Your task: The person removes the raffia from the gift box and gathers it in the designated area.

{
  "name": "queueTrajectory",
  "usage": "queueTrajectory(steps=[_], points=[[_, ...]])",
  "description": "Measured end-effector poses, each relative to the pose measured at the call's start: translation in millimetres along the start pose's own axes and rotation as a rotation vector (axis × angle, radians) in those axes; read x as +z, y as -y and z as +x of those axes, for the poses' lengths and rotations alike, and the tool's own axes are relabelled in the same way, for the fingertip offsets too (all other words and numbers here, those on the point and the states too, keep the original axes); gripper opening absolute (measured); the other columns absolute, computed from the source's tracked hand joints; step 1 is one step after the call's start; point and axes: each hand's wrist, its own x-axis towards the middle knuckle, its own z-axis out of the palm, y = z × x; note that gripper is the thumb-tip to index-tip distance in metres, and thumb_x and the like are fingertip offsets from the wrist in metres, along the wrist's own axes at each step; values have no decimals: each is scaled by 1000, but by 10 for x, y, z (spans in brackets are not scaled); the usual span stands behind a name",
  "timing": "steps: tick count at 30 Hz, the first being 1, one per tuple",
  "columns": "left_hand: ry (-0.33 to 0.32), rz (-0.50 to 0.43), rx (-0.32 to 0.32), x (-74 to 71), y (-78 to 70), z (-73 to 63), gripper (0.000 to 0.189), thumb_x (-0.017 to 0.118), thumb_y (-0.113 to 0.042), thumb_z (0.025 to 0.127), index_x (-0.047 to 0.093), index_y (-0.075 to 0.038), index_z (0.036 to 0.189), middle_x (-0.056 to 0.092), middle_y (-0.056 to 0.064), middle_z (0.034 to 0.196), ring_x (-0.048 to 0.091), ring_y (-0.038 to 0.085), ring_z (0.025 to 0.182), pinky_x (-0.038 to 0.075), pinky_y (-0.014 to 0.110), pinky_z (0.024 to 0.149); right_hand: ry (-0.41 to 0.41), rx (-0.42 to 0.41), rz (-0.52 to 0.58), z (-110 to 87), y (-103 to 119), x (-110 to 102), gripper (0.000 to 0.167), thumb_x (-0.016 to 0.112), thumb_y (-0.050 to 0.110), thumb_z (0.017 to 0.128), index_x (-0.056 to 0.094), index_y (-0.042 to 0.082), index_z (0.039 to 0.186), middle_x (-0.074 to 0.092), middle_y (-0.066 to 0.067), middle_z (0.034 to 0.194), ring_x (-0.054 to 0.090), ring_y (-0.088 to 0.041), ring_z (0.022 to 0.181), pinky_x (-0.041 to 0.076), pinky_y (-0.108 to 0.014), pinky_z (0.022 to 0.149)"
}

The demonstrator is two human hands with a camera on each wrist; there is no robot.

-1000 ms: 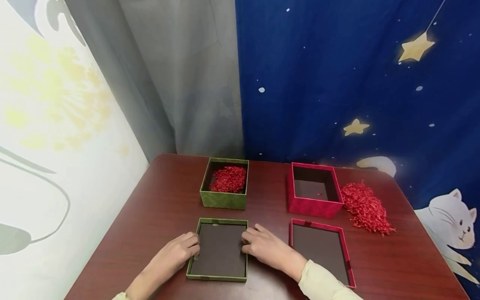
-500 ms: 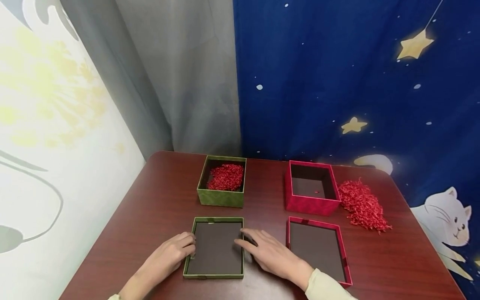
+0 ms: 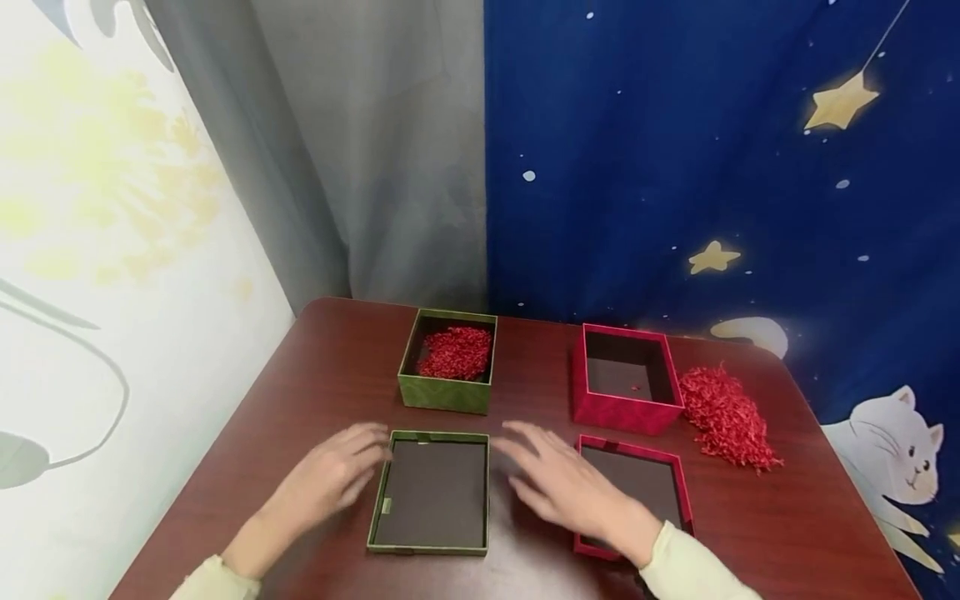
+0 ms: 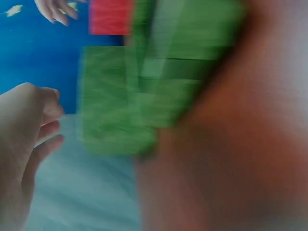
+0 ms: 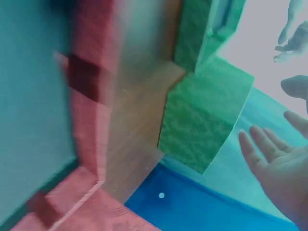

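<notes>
A green box lid (image 3: 435, 496) lies inside-up on the table in the head view, its dark inner panel showing. My left hand (image 3: 330, 475) hovers by the lid's left edge, fingers loosely bent and holding nothing; the left wrist view also shows this hand (image 4: 31, 130). Past the lid's right edge, my right hand (image 3: 566, 483) is raised with spread fingers, partly covering the red box lid (image 3: 637, 479). Its fingers (image 5: 262, 147) appear apart in the right wrist view. Behind the green lid stands a green box (image 3: 446, 395) with red shredded paper (image 3: 456, 352) inside.
A red box (image 3: 626, 410) stands at the back right, a small red scrap on its floor. Beside it, a pile of red shredded paper (image 3: 729, 421) lies on the brown table (image 3: 322, 375). Curtains (image 3: 600, 167) hang behind the table's far edge.
Both hands have let go of the green lid's sides and lifted off, the right hand first. The right hand has shifted rightward over the red lid's corner. The green lid stays put.
</notes>
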Motion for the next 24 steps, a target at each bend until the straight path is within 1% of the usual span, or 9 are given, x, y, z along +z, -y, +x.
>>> queueTrajectory(steps=[2,4,8,11,12,14,16,20,24], points=[[26,-13,-75,-84,123,290,23,70,-2,86,73,-5,109,70,10,116,65,28,114,55,46,96,-4,85,89,268,-131,-67,56,74,16,95,53,10,148,54,-11,142,59,-25,127,51,-46,104],[93,-46,-171,-121,225,613,24,69,-3,93,72,-5,117,69,10,118,64,27,114,55,44,96,0,201,197,535,-287,-56,54,70,18,99,51,10,150,55,-12,139,60,-25,124,53,-45,102],[359,-84,-314,-23,418,1170,34,66,-2,98,66,-4,132,65,12,125,65,26,112,55,41,94,-13,442,360,916,-566,143,53,62,20,104,47,6,152,56,-20,134,63,-31,116,53,-51,96],[571,-115,-341,190,563,1463,49,67,7,93,61,-4,141,62,16,134,63,30,118,54,42,96,-56,590,430,970,-735,323,49,60,20,105,48,5,151,60,-24,130,66,-35,113,53,-53,95],[619,-131,-347,274,612,1545,55,68,9,91,59,-6,143,61,16,137,62,31,120,54,42,98,-76,630,458,969,-785,376,48,61,21,105,49,7,150,62,-23,129,67,-35,112,54,-52,94],[694,-148,-361,414,704,1664,65,70,10,90,56,-11,149,57,15,145,56,34,130,51,45,104,-116,673,510,970,-863,463,46,63,24,105,52,11,148,65,-21,125,69,-33,109,56,-50,90],[740,-153,-379,530,787,1742,71,73,8,89,52,-16,153,53,13,151,55,34,131,52,46,103,-141,687,562,986,-917,522,46,64,27,104,53,15,147,67,-18,121,70,-30,106,58,-46,86],[812,-135,-407,714,907,1810,74,76,3,90,50,-19,155,56,15,146,59,34,125,53,47,100,-141,676,618,1046,-964,563,48,64,30,104,50,17,149,68,-14,110,70,-25,94,58,-40,79],[871,-153,-458,879,957,1856,75,80,-2,89,50,-18,155,55,18,141,55,36,130,51,50,103,-111,679,619,1088,-995,543,48,61,28,106,46,18,151,66,-13,100,67,-20,82,54,-36,73]])
